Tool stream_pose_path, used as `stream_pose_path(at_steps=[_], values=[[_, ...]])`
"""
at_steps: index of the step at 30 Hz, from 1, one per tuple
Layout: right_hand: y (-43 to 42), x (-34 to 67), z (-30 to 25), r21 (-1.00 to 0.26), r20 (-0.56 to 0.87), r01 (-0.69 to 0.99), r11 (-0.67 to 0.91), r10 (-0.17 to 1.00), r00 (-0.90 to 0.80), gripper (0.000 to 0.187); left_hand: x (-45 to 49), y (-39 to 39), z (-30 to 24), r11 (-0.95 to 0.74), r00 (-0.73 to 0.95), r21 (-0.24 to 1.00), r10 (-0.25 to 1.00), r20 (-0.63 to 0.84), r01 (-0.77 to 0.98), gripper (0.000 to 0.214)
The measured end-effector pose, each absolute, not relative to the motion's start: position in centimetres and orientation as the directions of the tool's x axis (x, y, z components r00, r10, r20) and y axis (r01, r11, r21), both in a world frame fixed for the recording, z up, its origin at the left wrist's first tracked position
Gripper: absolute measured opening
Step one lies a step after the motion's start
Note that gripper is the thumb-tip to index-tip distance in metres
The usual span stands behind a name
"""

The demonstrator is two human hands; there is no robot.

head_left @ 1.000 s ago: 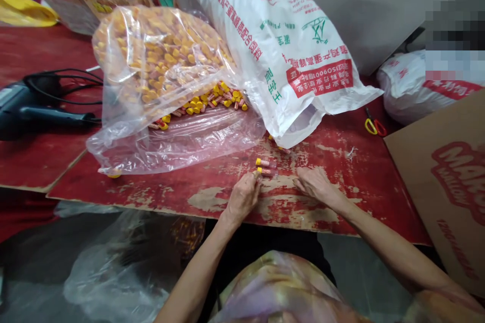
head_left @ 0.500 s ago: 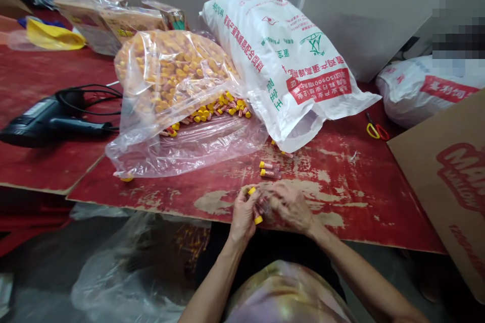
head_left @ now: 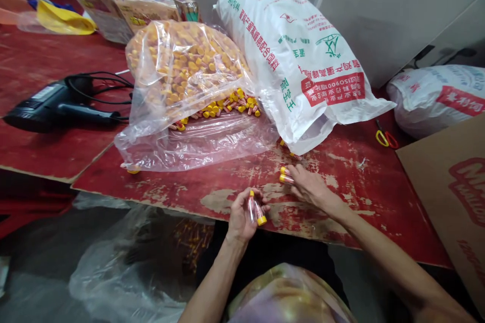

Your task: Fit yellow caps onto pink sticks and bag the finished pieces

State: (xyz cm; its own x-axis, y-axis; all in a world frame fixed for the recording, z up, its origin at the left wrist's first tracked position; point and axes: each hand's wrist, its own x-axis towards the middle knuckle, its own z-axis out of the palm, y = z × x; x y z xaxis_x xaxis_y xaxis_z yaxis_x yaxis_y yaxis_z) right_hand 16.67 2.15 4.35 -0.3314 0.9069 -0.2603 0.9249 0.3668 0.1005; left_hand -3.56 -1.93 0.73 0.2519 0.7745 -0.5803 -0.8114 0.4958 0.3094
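My left hand (head_left: pixel 241 217) is closed around two small see-through tubes with yellow caps (head_left: pixel 256 208), just above the table's front edge. One cap points up, the other down toward me. Farther right, my right hand (head_left: pixel 308 185) has its fingers on two more yellow-capped tubes (head_left: pixel 287 175) at the tabletop; their capped ends stick out to the left, and the fingers cover the rest. Behind both hands lies a large see-through plastic bag (head_left: pixel 197 146), full of such tubes, with some showing at its mouth.
A white woven sack (head_left: pixel 261 25) leans beside the bag, a few tubes near its mouth. At left lies a black heat gun (head_left: pixel 49 103) with its cord. Scissors (head_left: pixel 385 139) and a cardboard box (head_left: pixel 424 161) are at right. The red table (head_left: pixel 182 186) has worn patches.
My right hand has moved away from my left, forward and right, onto the two tubes lying on the table. My left hand still holds its tubes, now more in view.
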Motion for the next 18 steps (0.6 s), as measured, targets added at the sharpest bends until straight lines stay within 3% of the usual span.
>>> stream_pose_path(at_steps=[3, 6, 13, 18], values=[[1.4, 19.3, 5.8, 0.248, -0.395, 0.903, 0.35, 0.888, -0.236, 0.029, -3.4, -1.9, 1.0, 0.531, 0.294, 0.286, 0.756, -0.584, -0.797, 0.021], [1.5, 20.5, 5.9, 0.336, -0.506, 0.864, 0.375, 0.846, -0.17, 0.026, -2.6, -1.9, 0.8, 0.549, 0.312, 0.306, 0.76, -0.571, -0.778, 0.022], [3.2, 18.5, 5.6, 0.376, -0.562, 0.873, 0.311, 0.826, -0.052, 0.029, -1.5, -2.0, 0.2, 0.641, 0.388, 0.293, 0.703, -0.597, -0.71, 0.026], [3.3, 19.4, 6.9, 0.34, -0.577, 0.883, 0.323, 0.813, -0.075, 0.028, -0.7, -2.2, 0.3, 0.682, 0.408, 0.347, 0.69, -0.598, -0.644, 0.032]])
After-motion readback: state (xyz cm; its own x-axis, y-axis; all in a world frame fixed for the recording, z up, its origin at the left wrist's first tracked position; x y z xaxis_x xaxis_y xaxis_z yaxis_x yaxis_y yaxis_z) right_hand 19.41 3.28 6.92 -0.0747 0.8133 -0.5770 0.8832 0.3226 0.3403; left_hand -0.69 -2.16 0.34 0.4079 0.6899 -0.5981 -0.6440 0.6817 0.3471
